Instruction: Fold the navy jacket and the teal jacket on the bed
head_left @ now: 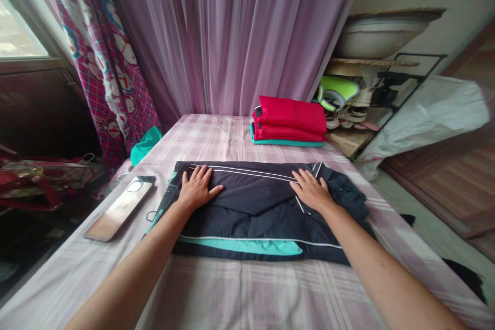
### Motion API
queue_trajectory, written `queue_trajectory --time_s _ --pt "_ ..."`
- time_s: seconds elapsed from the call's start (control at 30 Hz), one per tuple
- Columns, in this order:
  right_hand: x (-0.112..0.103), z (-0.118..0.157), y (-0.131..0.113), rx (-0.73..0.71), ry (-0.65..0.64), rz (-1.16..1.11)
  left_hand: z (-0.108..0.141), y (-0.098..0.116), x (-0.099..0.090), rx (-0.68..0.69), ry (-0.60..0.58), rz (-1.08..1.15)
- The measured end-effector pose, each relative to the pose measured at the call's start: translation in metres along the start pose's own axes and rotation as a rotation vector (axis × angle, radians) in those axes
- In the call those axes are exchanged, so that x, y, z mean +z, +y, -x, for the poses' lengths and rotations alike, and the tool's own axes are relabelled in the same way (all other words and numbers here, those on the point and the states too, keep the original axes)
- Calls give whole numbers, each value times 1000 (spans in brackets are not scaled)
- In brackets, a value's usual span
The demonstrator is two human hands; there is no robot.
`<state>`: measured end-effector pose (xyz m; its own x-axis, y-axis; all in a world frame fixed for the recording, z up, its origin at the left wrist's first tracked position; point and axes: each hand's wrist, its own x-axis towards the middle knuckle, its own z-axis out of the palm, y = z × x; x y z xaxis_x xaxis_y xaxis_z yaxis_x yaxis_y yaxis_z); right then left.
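A dark garment (247,201) with white piping lies folded in a wide rectangle on the checked cloth of the table (247,294). Turquoise fabric shows along its near edge. My left hand (198,188) rests flat on the garment's left part, fingers spread. On the right part lies my right hand (311,189), also flat with its fingers apart, beside a short white stripe. The garment's right end is bunched and uneven. Neither hand grips anything.
Behind the garment sits a stack of folded red clothes (292,118) with turquoise beneath. A phone (120,209) lies at the left. Purple curtains (232,36) hang behind the table. To the right stand a rack with shoes (353,113), a basin (381,33) and a plastic bag (433,113).
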<state>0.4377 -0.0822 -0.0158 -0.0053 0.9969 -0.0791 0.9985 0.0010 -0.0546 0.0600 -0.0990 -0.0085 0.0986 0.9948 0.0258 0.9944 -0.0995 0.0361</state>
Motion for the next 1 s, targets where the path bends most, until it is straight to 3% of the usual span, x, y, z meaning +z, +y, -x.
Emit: queue_trajectory --time_s 0.13,0.27,0.33,0.37,0.47,0.53,0.67,0.77,0.83,1.0 --pt "-24 -9 -16 42 39 8 1 1 -1 -2 8 12" --pt "-52 -14 -56 -27 401 -48 2 2 -1 -8 4 22" --pt "-49 -14 -73 -82 466 -71 2 2 -1 -8 4 27" --pt "-42 -14 -80 -94 413 -77 2 2 -1 -7 4 30" --pt "-17 -15 -88 -61 76 -80 2 2 0 0 12 37" --pt "-7 -17 -88 -36 -51 -75 2 2 0 4 19 42" --pt "-19 -18 -95 -28 -26 -104 2 2 0 -2 16 38" --pt "-31 -16 -105 -96 212 -139 0 2 1 3 23 34" --pt "-28 -15 -105 -174 262 -119 -1 1 3 6 28 33" --pt "-15 -21 -83 -172 -157 -99 -1 0 4 5 24 30"
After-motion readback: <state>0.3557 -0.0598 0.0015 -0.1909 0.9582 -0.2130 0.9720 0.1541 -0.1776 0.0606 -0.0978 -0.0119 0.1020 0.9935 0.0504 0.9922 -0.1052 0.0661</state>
